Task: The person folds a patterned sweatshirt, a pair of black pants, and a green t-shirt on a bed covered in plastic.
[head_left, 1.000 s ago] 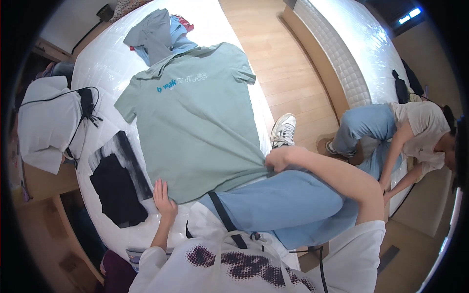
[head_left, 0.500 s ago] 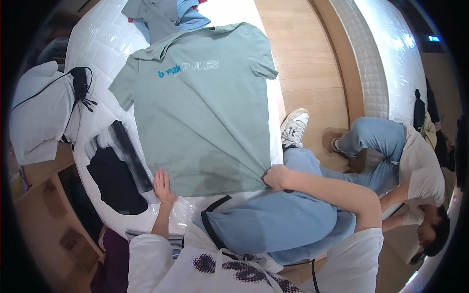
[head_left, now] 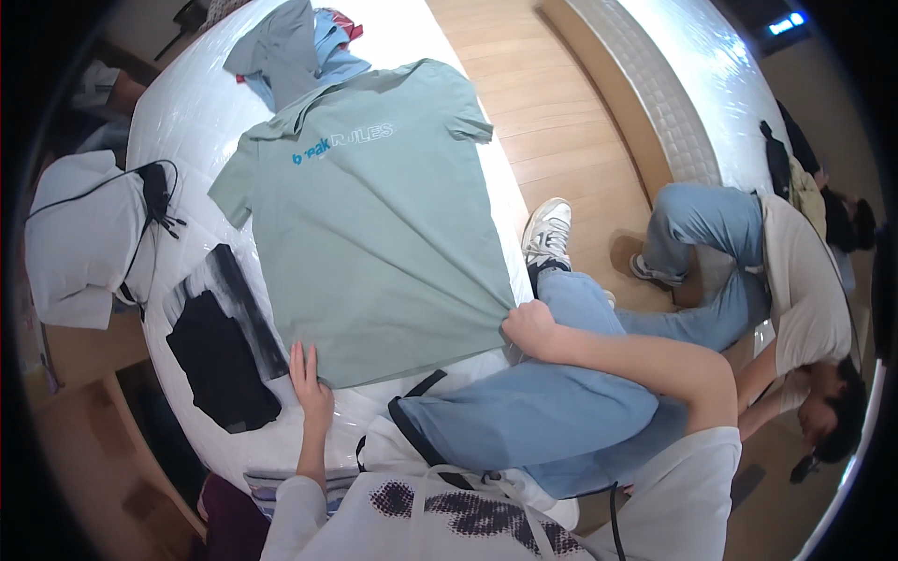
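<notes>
A sage-green T-shirt [head_left: 369, 243] lies spread on the plastic-covered white mattress [head_left: 178, 122], its collar at the far end and its hem toward me. My right hand [head_left: 530, 330] is closed on the hem's right corner; creases fan from there across the shirt. At the hem's left corner my left hand [head_left: 311, 379] rests with fingers stretched out, touching the edge of the cloth. Just left of that hand lie a black folded garment [head_left: 220, 360] and a dark grey-streaked one [head_left: 245, 294].
Beyond the collar is a pile of grey, blue and red clothes [head_left: 281, 51]. A white cloth item with black cables [head_left: 84, 238] sits at the left. On the right, a person in jeans [head_left: 711, 224] bends beside another wrapped mattress [head_left: 678, 75]; wooden floor [head_left: 524, 93] lies between.
My right hand, still gripping the hem corner, has shifted slightly up and left in view. The left hand has its fingers still at the hem's left corner. The view has turned a little.
</notes>
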`<state>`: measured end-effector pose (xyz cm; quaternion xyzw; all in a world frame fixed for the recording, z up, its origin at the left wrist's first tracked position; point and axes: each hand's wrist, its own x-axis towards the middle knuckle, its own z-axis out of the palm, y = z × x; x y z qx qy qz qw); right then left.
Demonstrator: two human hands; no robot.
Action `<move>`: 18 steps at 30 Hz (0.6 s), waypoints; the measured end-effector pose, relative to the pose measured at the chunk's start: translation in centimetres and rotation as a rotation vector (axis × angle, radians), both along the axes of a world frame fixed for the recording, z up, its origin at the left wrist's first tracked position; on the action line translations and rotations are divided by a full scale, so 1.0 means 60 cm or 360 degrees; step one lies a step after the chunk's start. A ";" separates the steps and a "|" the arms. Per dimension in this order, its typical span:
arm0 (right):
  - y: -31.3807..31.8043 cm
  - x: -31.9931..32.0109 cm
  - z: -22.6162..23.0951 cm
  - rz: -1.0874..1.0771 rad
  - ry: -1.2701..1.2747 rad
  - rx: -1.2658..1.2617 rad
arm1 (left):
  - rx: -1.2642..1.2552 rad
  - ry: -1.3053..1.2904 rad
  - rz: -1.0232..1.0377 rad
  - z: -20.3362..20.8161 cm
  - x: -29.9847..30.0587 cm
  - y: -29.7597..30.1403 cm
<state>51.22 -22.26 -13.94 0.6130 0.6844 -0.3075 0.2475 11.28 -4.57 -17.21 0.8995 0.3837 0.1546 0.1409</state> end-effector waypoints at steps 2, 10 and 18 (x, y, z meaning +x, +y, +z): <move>-0.011 -0.005 0.000 -0.0086 -0.0110 0.0000 | -0.0175 0.0091 0.0214 0.027 -0.002 -0.018; 0.003 0.019 0.039 -0.0124 0.0089 -0.0484 | -0.0501 0.0429 0.0109 0.082 -0.044 -0.032; 0.208 0.273 -0.050 -0.2224 0.1140 0.0474 | -0.0442 -0.0640 0.0672 0.039 0.067 0.312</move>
